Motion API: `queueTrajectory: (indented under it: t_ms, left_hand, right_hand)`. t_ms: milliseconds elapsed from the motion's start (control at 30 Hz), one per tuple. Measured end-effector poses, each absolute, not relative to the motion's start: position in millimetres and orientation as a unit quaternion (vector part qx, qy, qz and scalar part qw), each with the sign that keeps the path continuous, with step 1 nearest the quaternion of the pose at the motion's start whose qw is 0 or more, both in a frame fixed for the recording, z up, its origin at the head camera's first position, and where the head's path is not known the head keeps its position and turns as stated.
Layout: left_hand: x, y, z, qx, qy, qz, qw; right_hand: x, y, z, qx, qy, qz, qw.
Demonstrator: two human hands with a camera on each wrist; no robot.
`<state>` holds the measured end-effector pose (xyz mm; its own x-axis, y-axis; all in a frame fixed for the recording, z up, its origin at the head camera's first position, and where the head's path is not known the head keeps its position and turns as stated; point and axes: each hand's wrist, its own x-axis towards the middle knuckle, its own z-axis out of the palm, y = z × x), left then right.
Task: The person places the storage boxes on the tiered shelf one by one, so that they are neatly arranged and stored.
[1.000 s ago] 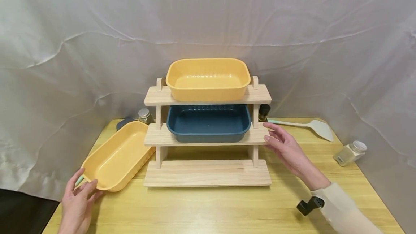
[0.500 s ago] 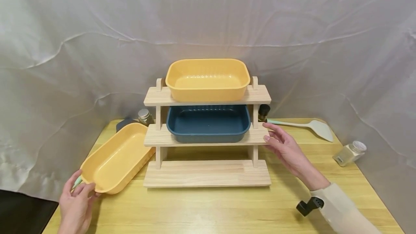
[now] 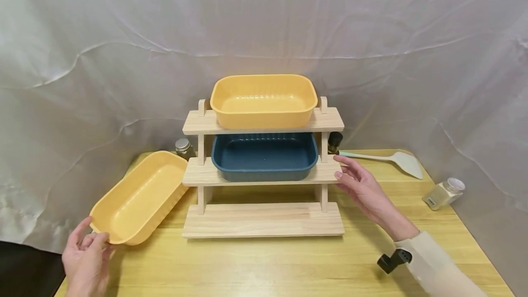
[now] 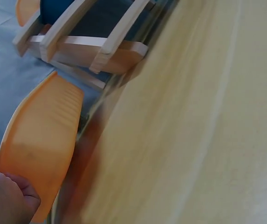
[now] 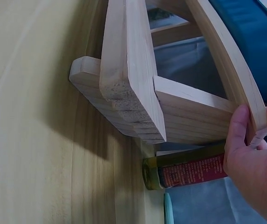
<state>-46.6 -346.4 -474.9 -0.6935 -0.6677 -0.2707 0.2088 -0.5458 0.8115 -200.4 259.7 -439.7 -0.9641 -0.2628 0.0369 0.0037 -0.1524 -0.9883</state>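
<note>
My left hand (image 3: 87, 253) pinches the near end of a yellow rectangular bin (image 3: 142, 198), left of a three-tier wooden shelf (image 3: 264, 223). In the left wrist view the bin (image 4: 44, 135) looks lifted and tilted above the table, thumb and fingers at its rim. At the shelf's right side, my right hand (image 3: 365, 191) grips the end of the middle board; the right wrist view shows thumb and fingers around the board end (image 5: 245, 88). A dark blue bin (image 3: 264, 157) sits on the middle tier. Another yellow bin (image 3: 264, 104) stands on the top tier.
Behind the shelf's right side is a black-capped bottle (image 3: 335, 142), with a red label (image 5: 194, 169). A white spatula (image 3: 406, 164) lies at the back right. A glass jar (image 3: 443, 194) lies tilted near the right edge; another jar (image 3: 184, 148) stands back left.
My left hand has moved left, drawing the yellow bin away from the shelf; the dark object behind it is now covered. The right hand stays on the middle board.
</note>
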Motion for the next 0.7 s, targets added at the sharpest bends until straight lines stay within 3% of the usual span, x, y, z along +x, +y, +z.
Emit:
queueTrajectory:
  t_ms: [300, 700]
  left_hand:
    - [-48, -357, -454, 0.258, -0.335, -0.852, 0.308]
    - [-53, -368, -427, 0.133, -0.269, -0.886, 0.354]
  right_hand:
    - [-200, 260, -438, -0.098, 0.651, -0.747, 0.092]
    - [-201, 260, -439, -0.1, 0.652, -0.747, 0.088]
